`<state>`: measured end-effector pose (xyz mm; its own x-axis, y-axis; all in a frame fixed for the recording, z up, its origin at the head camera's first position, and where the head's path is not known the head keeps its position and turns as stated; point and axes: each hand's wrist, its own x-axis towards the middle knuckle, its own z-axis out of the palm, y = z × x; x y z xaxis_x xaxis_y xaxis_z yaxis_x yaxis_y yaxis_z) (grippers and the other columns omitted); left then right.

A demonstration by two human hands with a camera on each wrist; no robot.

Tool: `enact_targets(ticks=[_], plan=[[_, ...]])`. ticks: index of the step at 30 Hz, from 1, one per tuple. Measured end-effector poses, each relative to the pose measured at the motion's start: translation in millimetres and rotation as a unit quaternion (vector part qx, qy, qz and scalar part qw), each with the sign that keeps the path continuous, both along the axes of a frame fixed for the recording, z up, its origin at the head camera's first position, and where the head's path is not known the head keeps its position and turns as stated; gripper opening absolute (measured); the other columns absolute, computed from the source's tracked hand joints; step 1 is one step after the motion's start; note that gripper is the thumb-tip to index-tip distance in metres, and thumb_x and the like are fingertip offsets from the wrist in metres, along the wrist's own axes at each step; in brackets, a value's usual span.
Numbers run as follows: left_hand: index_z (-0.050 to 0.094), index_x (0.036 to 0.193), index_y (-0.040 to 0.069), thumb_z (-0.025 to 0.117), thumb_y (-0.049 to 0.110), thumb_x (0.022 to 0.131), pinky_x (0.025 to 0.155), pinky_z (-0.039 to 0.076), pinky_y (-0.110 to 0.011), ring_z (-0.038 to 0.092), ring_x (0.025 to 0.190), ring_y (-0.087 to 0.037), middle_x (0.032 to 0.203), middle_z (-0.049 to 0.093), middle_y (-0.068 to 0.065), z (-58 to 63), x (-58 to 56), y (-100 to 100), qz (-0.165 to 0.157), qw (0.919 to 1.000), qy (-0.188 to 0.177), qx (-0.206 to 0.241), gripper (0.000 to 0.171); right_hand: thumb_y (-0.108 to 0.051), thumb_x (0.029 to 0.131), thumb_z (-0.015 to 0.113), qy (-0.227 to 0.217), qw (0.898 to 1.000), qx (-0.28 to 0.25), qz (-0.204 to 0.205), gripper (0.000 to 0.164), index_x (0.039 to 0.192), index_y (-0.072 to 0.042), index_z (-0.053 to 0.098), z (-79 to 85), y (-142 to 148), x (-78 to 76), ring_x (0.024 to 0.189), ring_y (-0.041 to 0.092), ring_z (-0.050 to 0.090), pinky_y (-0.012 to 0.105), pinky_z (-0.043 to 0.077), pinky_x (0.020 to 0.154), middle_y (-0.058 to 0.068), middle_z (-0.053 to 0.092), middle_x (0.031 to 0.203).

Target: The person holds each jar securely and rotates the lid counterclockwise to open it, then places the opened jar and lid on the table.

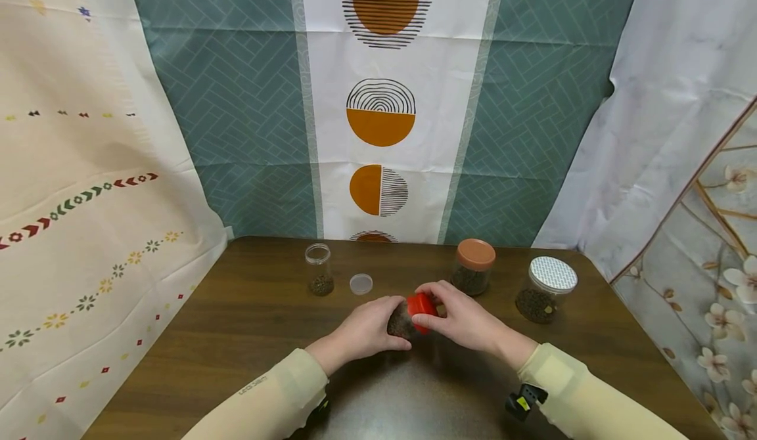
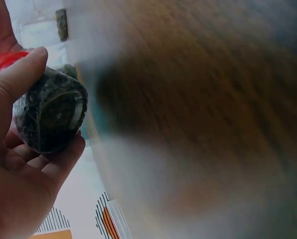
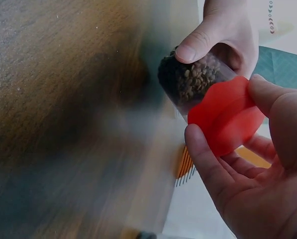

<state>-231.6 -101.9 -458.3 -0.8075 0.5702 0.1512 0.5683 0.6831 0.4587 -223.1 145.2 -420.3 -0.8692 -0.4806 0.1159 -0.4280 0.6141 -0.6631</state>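
Observation:
A clear jar (image 3: 195,79) partly filled with small brown grains is held on its side above the table, tilted. My left hand (image 1: 369,327) grips its body, thumb on one side and fingers on the other; the left wrist view shows the jar's base (image 2: 56,114). At the jar's other end is a red scalloped lid (image 3: 228,115). My right hand (image 1: 464,315) holds this lid by its rim between thumb and fingers. Whether the lid is seated or loose cannot be told.
At the back left stands an open jar (image 1: 320,270) with some grains, beside a small clear lid (image 1: 361,284) lying flat. To the right are a jar with an orange-brown lid (image 1: 476,255) and one with a patterned white lid (image 1: 552,274). Fabric hangs behind the wooden table (image 1: 248,295).

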Motion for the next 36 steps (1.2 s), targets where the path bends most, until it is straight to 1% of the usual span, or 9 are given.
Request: enact_targets(ticks=[7, 15, 18, 22, 24, 27, 29, 32, 36], plan=[[0.062, 0.145, 0.008, 0.097, 0.041, 0.088, 0.100, 0.058, -0.040, 0.069, 0.114, -0.016, 0.132, 0.072, -0.002, -2.5, 0.3, 1, 0.001, 0.9999, -0.008, -0.007, 0.074, -0.045, 0.100, 0.083, 0.002, 1.000, 0.004, -0.001, 0.058, 0.144, -0.013, 0.064, -3.0, 1, -1.8, 0.119, 0.023, 0.067, 0.052, 0.059, 0.099, 0.000, 0.065, 0.129], [0.063, 0.144, 0.008, 0.097, 0.042, 0.088, 0.099, 0.058, -0.040, 0.069, 0.114, -0.017, 0.132, 0.072, -0.003, -5.2, -0.2, 3, 0.004, 0.9999, 0.004, -0.009, 0.074, -0.045, 0.104, 0.078, -0.010, 1.000, 0.015, 0.001, 0.058, 0.149, -0.011, 0.064, -1.0, 3, -2.3, 0.118, 0.024, 0.067, 0.053, 0.058, 0.100, 0.001, 0.066, 0.128], [0.062, 0.144, 0.007, 0.097, 0.042, 0.087, 0.099, 0.058, -0.040, 0.070, 0.114, -0.018, 0.133, 0.072, -0.004, -5.7, 0.3, 4, 0.007, 0.9999, 0.008, -0.012, 0.075, -0.044, 0.105, 0.077, -0.021, 0.999, 0.025, -0.004, 0.060, 0.151, -0.010, 0.062, 1.0, 3, -2.9, 0.111, 0.021, 0.068, 0.047, 0.061, 0.095, 0.002, 0.068, 0.127], [0.062, 0.145, 0.005, 0.097, 0.041, 0.087, 0.100, 0.058, -0.041, 0.070, 0.115, -0.020, 0.134, 0.073, -0.006, -5.0, 1.0, 5, 0.009, 0.9998, 0.013, -0.010, 0.077, -0.042, 0.105, 0.077, -0.056, 0.998, 0.023, -0.017, 0.062, 0.154, -0.007, 0.059, 4.5, 2, -2.4, 0.095, 0.018, 0.071, 0.036, 0.063, 0.079, 0.005, 0.069, 0.123], [0.062, 0.144, 0.005, 0.098, 0.040, 0.086, 0.099, 0.058, -0.041, 0.070, 0.114, -0.020, 0.133, 0.073, -0.006, -4.5, 1.2, 5, 0.008, 0.9998, 0.016, -0.010, 0.077, -0.040, 0.105, 0.078, -0.072, 0.997, 0.017, -0.021, 0.062, 0.153, -0.006, 0.059, 6.1, 1, -1.5, 0.087, 0.019, 0.071, 0.033, 0.062, 0.072, 0.006, 0.070, 0.120], [0.063, 0.143, 0.005, 0.098, 0.041, 0.086, 0.097, 0.059, -0.040, 0.070, 0.110, -0.019, 0.130, 0.073, -0.005, -3.8, 1.2, 6, 0.007, 0.9998, 0.016, -0.011, 0.076, -0.038, 0.106, 0.078, -0.078, 0.997, 0.016, -0.017, 0.060, 0.151, -0.005, 0.059, 7.8, 0, -0.6, 0.085, 0.021, 0.072, 0.033, 0.062, 0.071, 0.006, 0.070, 0.117], [0.063, 0.142, 0.006, 0.098, 0.041, 0.086, 0.096, 0.059, -0.039, 0.070, 0.108, -0.018, 0.128, 0.074, -0.005, -3.7, 0.6, 6, 0.006, 0.9998, 0.017, -0.013, 0.075, -0.037, 0.106, 0.077, -0.080, 0.997, 0.013, -0.012, 0.058, 0.151, -0.004, 0.059, 8.4, 1, -0.6, 0.087, 0.023, 0.073, 0.033, 0.062, 0.071, 0.006, 0.069, 0.116], [0.063, 0.142, 0.006, 0.098, 0.040, 0.086, 0.095, 0.059, -0.038, 0.070, 0.107, -0.017, 0.127, 0.074, -0.004, -3.6, 0.2, 6, 0.006, 0.9998, 0.015, -0.013, 0.074, -0.038, 0.107, 0.076, -0.080, 0.997, 0.010, -0.005, 0.058, 0.150, -0.003, 0.059, 9.0, 1, -1.2, 0.090, 0.025, 0.074, 0.032, 0.063, 0.072, 0.006, 0.069, 0.116], [0.063, 0.141, 0.007, 0.098, 0.040, 0.086, 0.093, 0.058, -0.036, 0.069, 0.105, -0.015, 0.126, 0.074, -0.003, -2.9, -0.3, 6, 0.004, 0.9998, 0.011, -0.014, 0.073, -0.039, 0.107, 0.075, -0.074, 0.997, 0.011, 0.006, 0.059, 0.149, -0.003, 0.059, 9.5, 1, -2.2, 0.088, 0.026, 0.074, 0.031, 0.062, 0.072, 0.006, 0.069, 0.116]])
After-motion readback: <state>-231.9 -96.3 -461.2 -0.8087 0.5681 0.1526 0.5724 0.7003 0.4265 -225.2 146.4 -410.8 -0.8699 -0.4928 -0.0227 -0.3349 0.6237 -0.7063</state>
